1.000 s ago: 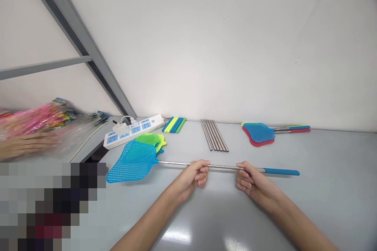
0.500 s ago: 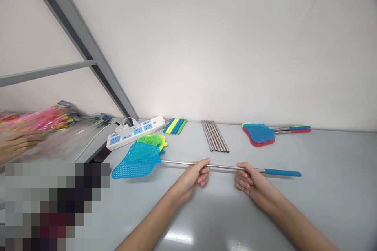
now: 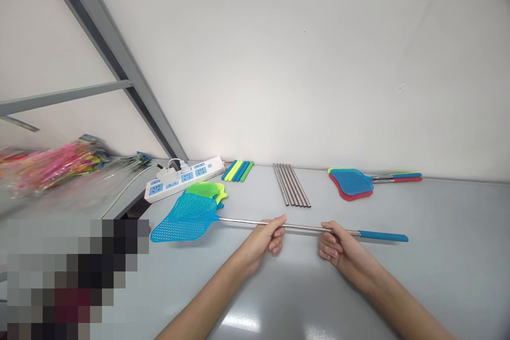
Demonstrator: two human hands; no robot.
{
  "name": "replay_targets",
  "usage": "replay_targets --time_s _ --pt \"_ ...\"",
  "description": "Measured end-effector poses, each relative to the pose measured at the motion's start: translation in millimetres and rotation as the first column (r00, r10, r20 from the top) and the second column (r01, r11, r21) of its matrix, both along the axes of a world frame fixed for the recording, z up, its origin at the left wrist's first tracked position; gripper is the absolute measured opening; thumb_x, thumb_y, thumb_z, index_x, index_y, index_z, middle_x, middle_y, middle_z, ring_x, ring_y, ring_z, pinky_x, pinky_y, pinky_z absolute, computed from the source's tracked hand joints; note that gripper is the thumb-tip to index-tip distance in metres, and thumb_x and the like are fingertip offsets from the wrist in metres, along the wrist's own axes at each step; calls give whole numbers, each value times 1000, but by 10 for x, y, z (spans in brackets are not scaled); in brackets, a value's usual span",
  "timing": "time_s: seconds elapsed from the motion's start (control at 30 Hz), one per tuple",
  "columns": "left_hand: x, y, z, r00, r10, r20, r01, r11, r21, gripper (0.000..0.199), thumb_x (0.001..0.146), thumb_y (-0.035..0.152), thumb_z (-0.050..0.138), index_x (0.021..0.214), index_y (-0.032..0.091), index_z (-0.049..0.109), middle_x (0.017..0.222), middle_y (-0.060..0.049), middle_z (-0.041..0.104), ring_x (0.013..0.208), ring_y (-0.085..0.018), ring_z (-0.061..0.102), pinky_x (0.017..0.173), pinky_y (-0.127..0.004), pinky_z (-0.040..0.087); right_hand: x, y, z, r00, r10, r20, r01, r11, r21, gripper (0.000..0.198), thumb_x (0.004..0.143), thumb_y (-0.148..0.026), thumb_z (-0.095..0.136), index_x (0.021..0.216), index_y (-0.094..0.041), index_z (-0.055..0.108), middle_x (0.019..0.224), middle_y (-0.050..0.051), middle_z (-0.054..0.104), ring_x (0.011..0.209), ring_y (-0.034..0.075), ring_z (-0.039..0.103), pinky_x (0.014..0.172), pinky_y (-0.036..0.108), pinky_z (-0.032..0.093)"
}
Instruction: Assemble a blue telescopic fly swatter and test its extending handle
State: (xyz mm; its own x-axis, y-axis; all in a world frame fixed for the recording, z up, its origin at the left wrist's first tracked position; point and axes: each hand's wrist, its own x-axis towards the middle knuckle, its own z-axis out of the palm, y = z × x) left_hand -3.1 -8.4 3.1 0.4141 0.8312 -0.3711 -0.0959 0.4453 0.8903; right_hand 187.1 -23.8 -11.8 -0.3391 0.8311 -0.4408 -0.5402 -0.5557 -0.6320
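Note:
Both my hands grip the metal rod of a blue fly swatter [image 3: 185, 218], held roughly level above the table, its mesh head at left and its blue handle at right. My left hand [image 3: 270, 236] is closed on the rod, thumb along the top. Farther right, my right hand [image 3: 335, 241] is closed on it near the handle. Behind lies a row of several metal tubes [image 3: 291, 186]. Several coloured handle grips [image 3: 238, 171] lie left of them. Green and yellow swatter heads [image 3: 203, 189] are partly hidden under the blue one.
A white power strip [image 3: 185, 179] with plugs lies at the back left. Stacked fly swatters [image 3: 353, 181] rest at the back right. Pink and clear plastic packages [image 3: 59, 167] lie on another table beyond a grey metal frame [image 3: 139, 95]. A pixelated patch covers the lower left.
The other person's hand at the far left has left the packages and is out of view. My hands and the swatter are almost unmoved; the view has shifted slightly.

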Motion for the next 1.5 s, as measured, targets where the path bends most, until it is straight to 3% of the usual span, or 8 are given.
replay_targets --time_s 0.63,1.5 --pt "5 -8 27 999 -19 -38 20 1000 21 42 73 50 41 48 18 28 32 8 20 35 -7 27 44 -22 22 4 3 -32 999 2 -36 -1 1000 18 33 74 -33 50 48 -18 37 46 -7 18 43 8 21 50 26 27" --pt "36 -25 61 997 -1 -81 4 999 35 45 70 54 42 46 19 28 32 8 21 35 -7 27 44 -22 23 -6 -24 42 999 9 42 -9 1000 4 35 71 -38 52 46 -18 35 46 -7 17 43 8 22 51 26 28"
